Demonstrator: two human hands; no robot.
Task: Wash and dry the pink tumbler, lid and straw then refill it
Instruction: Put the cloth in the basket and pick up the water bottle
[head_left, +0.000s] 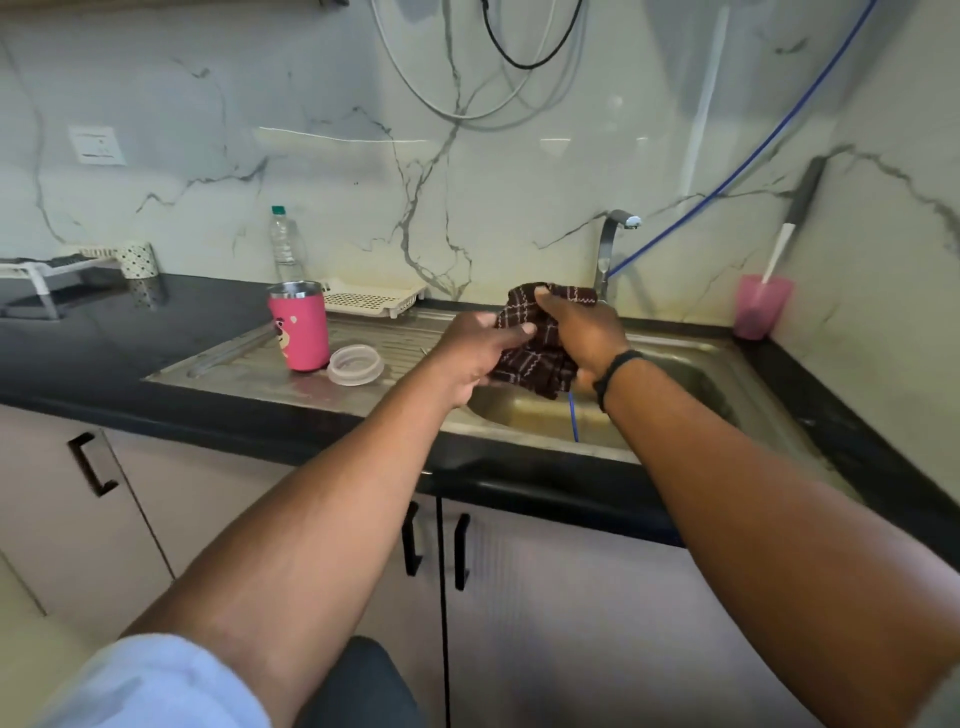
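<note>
Two hands work one cloth. The left hand (480, 345) pinches the near edge of the dark brown checked dish cloth (540, 343), thumb pressed over the fabric; the right hand (582, 332) has its fingers curled round the bunched top. A thin blue straw (573, 418) pokes out below the cloth, pointing down into the basin, so the straw seems wrapped inside and being wiped dry. How much of it the fingers clamp through the fabric cannot be told.

Landmark: the stainless steel sink (675, 358). Cloth and hands hang over its basin, towards its left rim. On the ribbed draining board left of the basin stands the pink steel tumbler with a cartoon bear print (300, 332), upright, open mouth up. The round translucent plastic lid (355, 365) lies flat just beside the tumbler's base on its right, between tumbler and basin.

Relation that matters: tumbler and lid both lie to the left of the fingers, the lid nearer, and the left hand is the closer one to both. The tumbler's long axis is vertical; the straw's runs near vertical too.

Further out: a chrome tap (613, 244) behind the basin, and a clear plastic water bottle with green cap (283, 244) behind the tumbler, likely the refill source.
</note>
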